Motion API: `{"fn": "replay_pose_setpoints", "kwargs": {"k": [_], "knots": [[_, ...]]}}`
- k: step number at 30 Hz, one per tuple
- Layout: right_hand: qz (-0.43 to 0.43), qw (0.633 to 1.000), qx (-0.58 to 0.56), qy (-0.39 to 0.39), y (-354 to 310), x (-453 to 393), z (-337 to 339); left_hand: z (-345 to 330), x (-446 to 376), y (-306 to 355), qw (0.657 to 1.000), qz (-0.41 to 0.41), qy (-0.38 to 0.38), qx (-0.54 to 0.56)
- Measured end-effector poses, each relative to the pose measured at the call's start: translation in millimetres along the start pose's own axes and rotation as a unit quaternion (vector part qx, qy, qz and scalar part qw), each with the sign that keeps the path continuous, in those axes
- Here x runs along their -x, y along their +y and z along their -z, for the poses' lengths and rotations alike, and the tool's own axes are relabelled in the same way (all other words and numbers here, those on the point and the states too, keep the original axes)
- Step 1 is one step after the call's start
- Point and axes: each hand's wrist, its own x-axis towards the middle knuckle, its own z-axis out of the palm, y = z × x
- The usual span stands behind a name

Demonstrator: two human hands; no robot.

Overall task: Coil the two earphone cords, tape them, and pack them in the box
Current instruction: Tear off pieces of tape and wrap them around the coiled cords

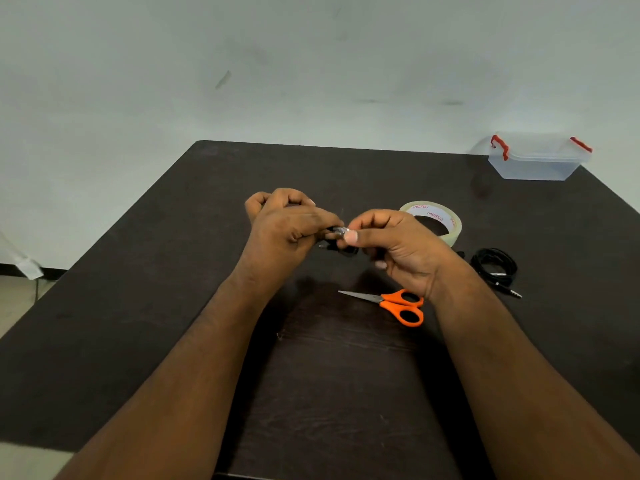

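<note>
My left hand (pixel 287 223) and my right hand (pixel 394 244) meet above the middle of the dark table (pixel 173 306). Between their fingertips they pinch a small coiled black earphone cord (pixel 341 245) with a bit of clear tape on it; most of the coil is hidden by my fingers. A second black earphone cord (pixel 495 266) lies coiled on the table to the right, its jack plug pointing toward the front right. The clear plastic box (pixel 538 157) with red clasps stands shut at the far right corner. A roll of tape (pixel 434 220) lies just behind my right hand.
Orange-handled scissors (pixel 398 304) lie shut on the table below my right wrist, blades pointing left. A pale wall rises behind the table. The floor shows past the table's left edge.
</note>
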Motion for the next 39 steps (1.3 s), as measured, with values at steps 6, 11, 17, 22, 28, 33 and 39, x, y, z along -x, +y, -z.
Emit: {"fn": "replay_pose_setpoints", "kwargs": {"k": [6,11,17,22,28,33,39], "knots": [[-0.089,0.993,-0.064,-0.042,0.2,-0.3,5.1,-4.3,-0.4,-5.9,1.000,-0.017,0.011,0.003],[0.019,0.999,-0.002,0.043,4.5,-3.9,-2.6,-5.4,-0.9,-11.0,1.000,-0.006,0.020,-0.012],[0.195,0.952,0.186,0.143,12.1,-10.7,-11.0,-11.7,-3.1,-18.0,0.998,-0.030,0.020,-0.060],[0.384,0.778,0.451,0.210,30.8,-23.6,-18.1,-8.5,-4.7,-18.3,0.989,0.013,0.055,-0.138],[0.185,0.767,0.609,0.081,35.3,-31.4,-10.6,-22.7,1.1,-17.2,0.936,0.173,-0.284,-0.113],[0.216,0.715,0.653,0.126,33.9,-30.9,-10.4,-23.4,1.6,-17.6,0.943,0.175,-0.271,-0.081],[0.281,0.823,0.461,0.175,18.2,-15.3,11.0,-23.9,5.1,-10.3,0.981,0.167,-0.101,0.020]]}}
